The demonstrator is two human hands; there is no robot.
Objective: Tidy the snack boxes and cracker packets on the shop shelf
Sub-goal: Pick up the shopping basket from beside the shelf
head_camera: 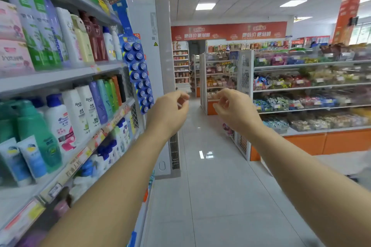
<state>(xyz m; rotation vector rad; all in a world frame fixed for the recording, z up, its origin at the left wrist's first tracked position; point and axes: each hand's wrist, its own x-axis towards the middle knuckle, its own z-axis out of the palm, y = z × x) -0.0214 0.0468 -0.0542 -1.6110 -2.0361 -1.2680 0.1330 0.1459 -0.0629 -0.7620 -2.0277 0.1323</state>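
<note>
Standing in a shop aisle with both arms held out at mid-frame: left hand (170,109) and right hand (233,109) side by side but apart above the pale floor (210,186), fingers loosely curled and relaxed, gripping nothing, touching no shelf. Snack packets (281,102) lying in rows on the snack shelf (301,87) at the right of the frame, well apart from both hands, too blurred to sort boxes from crackers. At the left, close beside the left arm, a toiletries shelf (60,78) packed with upright shampoo bottles (84,104), with a hanging strip of blue caps (138,74) at its end.
</note>
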